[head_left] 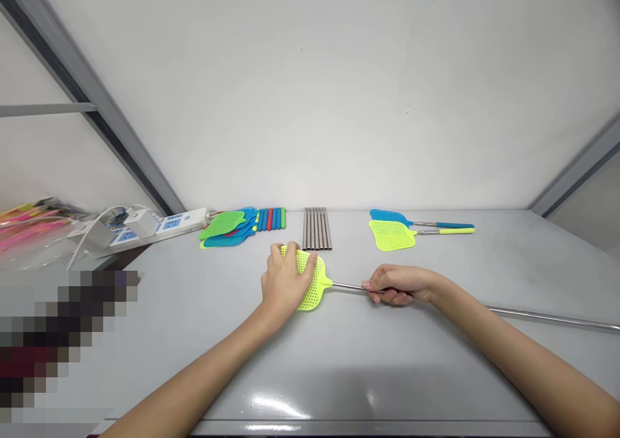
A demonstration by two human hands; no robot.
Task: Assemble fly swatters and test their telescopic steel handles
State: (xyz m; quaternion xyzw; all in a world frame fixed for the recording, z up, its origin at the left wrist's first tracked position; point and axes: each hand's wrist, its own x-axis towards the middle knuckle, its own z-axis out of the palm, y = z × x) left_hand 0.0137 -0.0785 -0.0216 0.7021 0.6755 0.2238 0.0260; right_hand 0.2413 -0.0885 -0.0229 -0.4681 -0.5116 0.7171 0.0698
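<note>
My left hand (285, 280) is closed on the yellow mesh head of a fly swatter (317, 286), its thumb over the top edge. A thin metal rod (346, 286) runs from the head's neck into my right hand (394, 284), whose fingers are pinched round it. Past my right forearm a long metal rod (552, 318) stretches to the right edge; my arm hides whether the two are one piece. Beyond my hands lie several metal tubes (317, 229) side by side. Right of them rest a blue swatter (390, 216) and a yellow swatter (392, 235), both with handles.
At the back left are stacked swatter heads (223, 225) and a row of coloured handle grips (272, 219). A white power strip (179, 221) with plugs lies along the left edge of the grey table (387, 373). A white wall (339, 102) stands behind.
</note>
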